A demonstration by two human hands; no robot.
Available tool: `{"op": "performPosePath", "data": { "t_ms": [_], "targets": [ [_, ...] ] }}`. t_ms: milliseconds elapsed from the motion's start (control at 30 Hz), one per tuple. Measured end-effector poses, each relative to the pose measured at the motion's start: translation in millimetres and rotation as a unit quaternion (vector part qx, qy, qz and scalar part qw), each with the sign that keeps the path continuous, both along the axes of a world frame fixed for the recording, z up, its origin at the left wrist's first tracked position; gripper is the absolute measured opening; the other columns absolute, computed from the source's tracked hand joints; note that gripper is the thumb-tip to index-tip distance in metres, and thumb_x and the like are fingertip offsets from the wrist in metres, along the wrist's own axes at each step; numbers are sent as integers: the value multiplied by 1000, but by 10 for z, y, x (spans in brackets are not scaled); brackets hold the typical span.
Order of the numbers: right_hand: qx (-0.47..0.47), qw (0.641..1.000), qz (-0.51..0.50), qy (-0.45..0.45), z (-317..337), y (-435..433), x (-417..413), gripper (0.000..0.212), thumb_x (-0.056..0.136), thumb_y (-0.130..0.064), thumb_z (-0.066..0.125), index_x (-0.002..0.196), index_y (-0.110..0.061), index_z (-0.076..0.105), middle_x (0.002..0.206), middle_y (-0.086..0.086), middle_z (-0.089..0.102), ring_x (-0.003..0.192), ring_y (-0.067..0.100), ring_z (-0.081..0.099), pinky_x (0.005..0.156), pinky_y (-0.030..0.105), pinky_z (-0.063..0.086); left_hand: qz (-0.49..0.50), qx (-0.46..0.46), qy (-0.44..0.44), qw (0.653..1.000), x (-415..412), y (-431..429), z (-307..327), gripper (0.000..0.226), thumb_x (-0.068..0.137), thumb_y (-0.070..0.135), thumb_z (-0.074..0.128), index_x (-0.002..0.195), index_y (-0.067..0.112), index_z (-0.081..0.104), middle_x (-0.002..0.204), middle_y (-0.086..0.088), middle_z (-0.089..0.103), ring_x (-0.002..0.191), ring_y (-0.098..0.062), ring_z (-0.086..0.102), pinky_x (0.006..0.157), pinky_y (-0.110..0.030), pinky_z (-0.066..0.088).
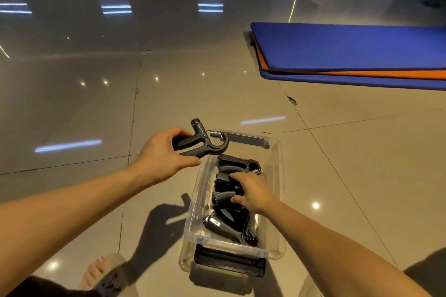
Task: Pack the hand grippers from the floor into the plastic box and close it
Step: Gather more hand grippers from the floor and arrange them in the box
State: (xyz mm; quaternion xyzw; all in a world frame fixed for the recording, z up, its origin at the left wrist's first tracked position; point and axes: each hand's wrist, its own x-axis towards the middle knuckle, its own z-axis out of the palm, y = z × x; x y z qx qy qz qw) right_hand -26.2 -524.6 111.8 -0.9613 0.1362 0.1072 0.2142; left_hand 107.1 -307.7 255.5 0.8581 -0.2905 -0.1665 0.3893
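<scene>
A clear plastic box (277,200) stands on the tiled floor in front of me, with dark latches at its far and near ends. Several black hand grippers (226,219) lie piled inside it. My left hand (164,152) holds one black hand gripper (205,142) by its handles, just above the box's far left corner, its spring end pointing right. My right hand (253,190) is inside the box, fingers resting on the piled grippers; whether it grips one I cannot tell.
Blue and orange exercise mats (350,55) lie stacked on the floor at the right, beyond the box. My foot in a sandal (103,272) is near the bottom left. Glossy floor tiles surround the box.
</scene>
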Motion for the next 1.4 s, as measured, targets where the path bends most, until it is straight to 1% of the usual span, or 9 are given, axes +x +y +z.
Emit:
{"op": "performPosePath", "data": {
  "t_ms": [100,233,533,833,1033,1167,1267,1333,1400],
  "targets": [
    [-10,1000,9,0,-79,-17,49,74,86,-41,77,150,-26,43,148,-1,52,136,22,46,111,38,38,-1,10,2,1000,57,-40,-56,51,72,27,88,115,31,61,107,15,64,100,-2,60,87,-20,45],
    [-27,999,25,9,-151,-8,97,74,85,-41,78,149,-27,43,144,2,55,133,25,49,109,40,41,-7,14,-1,1000,110,-84,-89,53,71,28,88,116,30,61,107,15,64,100,0,59,79,-13,41],
    [-90,993,70,23,-259,-20,136,66,87,-30,77,146,-21,48,140,1,58,128,23,48,107,38,40,-6,19,3,1000,155,-107,-96,53,71,25,89,114,31,59,104,17,63,96,3,59,77,-10,40],
    [-136,988,68,15,-355,6,165,60,87,-40,75,139,-21,52,136,0,61,128,25,47,108,41,39,-15,22,5,1000,170,-116,-122,54,69,28,90,113,32,59,106,15,65,100,-2,60,82,-15,43],
    [-129,989,71,27,-298,8,183,65,87,-41,74,143,-20,48,140,1,57,132,25,45,110,42,37,-30,26,3,999,161,-130,-106,53,70,28,89,114,31,59,106,14,64,99,-4,60,82,-15,43],
    [-35,997,-23,-57,35,-193,243,58,93,-36,68,145,-21,49,141,1,58,131,22,49,110,42,42,-55,53,-19,997,187,-145,-113,52,73,28,88,116,30,59,105,13,63,98,-4,60,79,-14,42],
    [7,978,-143,-149,382,-482,278,47,96,-31,64,140,-17,55,136,2,62,126,23,54,106,42,46,-115,130,-108,979,182,-181,-146,48,76,34,84,117,26,61,106,11,61,101,-8,55,87,-25,50],
    [-13,965,-207,-161,501,-693,221,45,96,-33,63,138,-17,56,133,2,62,122,23,56,100,41,49,-160,166,-143,963,117,-241,-205,47,76,39,82,116,28,61,106,11,60,101,-7,53,91,-32,52],
    [-14,954,-273,-124,487,-836,83,48,97,-35,61,140,-15,55,135,6,61,122,27,57,96,41,50,-196,172,-131,957,3,-313,-283,46,76,43,80,115,30,61,105,13,60,100,-6,53,92,-32,51]
  ]
}}
